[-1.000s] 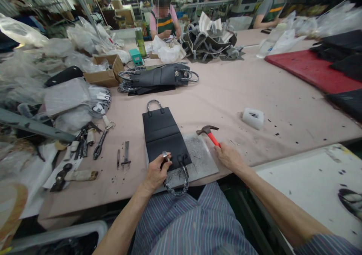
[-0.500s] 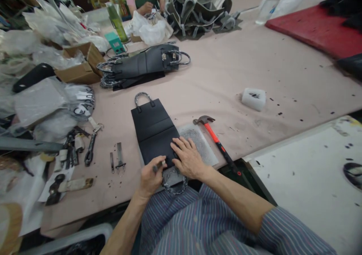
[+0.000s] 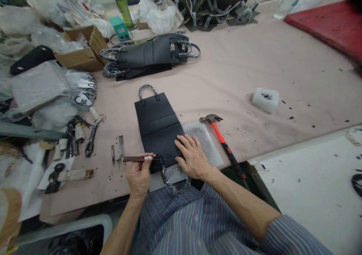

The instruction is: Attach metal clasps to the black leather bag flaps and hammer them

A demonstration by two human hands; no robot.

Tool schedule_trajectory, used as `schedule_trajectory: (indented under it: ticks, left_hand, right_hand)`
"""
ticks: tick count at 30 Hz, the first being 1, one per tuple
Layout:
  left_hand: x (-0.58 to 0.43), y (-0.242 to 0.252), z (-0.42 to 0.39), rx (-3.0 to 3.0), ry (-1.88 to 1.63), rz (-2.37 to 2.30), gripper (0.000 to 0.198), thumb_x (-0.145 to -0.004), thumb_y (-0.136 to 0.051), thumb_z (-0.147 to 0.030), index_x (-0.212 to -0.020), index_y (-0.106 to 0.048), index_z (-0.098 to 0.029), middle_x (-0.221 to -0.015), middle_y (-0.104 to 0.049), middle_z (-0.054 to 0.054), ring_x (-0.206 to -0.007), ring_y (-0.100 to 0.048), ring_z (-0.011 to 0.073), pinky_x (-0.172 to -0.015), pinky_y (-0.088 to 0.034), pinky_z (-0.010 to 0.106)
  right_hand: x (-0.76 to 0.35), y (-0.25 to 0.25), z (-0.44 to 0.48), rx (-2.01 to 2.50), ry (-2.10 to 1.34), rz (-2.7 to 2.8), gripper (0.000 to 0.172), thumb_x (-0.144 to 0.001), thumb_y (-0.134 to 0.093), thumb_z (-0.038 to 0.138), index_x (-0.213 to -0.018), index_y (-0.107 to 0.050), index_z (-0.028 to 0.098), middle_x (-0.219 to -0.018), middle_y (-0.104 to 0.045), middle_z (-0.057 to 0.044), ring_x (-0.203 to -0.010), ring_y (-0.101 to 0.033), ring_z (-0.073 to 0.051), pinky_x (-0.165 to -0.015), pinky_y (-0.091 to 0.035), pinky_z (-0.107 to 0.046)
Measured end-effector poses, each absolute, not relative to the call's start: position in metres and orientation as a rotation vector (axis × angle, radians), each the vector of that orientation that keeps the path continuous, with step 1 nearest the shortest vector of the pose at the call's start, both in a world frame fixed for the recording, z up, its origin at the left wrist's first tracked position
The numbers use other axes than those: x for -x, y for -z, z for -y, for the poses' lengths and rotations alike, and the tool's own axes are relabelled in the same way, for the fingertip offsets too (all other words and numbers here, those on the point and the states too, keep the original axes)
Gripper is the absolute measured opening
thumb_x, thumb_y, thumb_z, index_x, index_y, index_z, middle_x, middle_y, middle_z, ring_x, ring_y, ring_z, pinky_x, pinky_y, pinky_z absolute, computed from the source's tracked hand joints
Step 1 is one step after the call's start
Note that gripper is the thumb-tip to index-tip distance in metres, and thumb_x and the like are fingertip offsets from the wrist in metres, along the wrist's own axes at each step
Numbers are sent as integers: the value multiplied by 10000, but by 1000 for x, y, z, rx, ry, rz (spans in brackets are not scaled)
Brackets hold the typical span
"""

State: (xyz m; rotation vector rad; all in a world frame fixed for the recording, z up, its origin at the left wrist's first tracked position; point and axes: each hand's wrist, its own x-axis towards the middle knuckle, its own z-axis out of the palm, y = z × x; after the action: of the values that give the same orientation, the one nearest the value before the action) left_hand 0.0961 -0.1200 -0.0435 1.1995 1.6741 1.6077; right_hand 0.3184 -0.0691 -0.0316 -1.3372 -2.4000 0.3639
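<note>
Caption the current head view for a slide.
Left hand holding a slim tool, right hand resting on a black panel, claw hammer lying to the right.

Green bottle (image 3: 123,7) stands just beside teal box (image 3: 120,28) — open cardboard box (image 3: 79,60) near plastic bags (image 3: 46,10) — red board (image 3: 330,31) at upper right.

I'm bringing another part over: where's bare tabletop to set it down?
Widest bare tabletop: between the stacked black pieces, red board and white block. Crowded: left side, with plastic bags and tools, and around the black panel, hammer, left hand and right hand.
</note>
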Motion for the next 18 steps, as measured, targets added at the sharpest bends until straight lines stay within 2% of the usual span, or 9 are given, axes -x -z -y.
schedule_trajectory:
  ticks: [6,12,18]
  left_hand:
    - [-108,42,115,-1242,-1591,-1618,216,-876,-719,-344,-984,-712,-157,-940,-790,66,-853,-770,196,-872,-621,339]
    - [-125,46,107,-1530,-1439,-1543,146,-888,-689,-292,-970,-748,-188,-982,-789,55,-933,-751,200,-902,-601,335]
    - [-126,46,104,-1576,-1412,-1577,162,-895,-670,-302,-979,-750,-190,-978,-791,55,-933,-751,204,-880,-607,333]
  right_hand:
    - [-317,34,70,1354,-346,2390,604,-926,-579,359,-1493,-470,178,-1622,-364,-101,-1502,-256,-331,-1239,-135,-566]
    - [-316,34,70,1350,-322,2379,598,-929,-582,356,-1491,-474,181,-1616,-376,-96,-1503,-256,-325,-1240,-139,-559]
    - [-316,35,70,1339,-324,2361,597,-926,-589,364,-1485,-482,185,-1611,-384,-97,-1498,-266,-330,-1235,-155,-562]
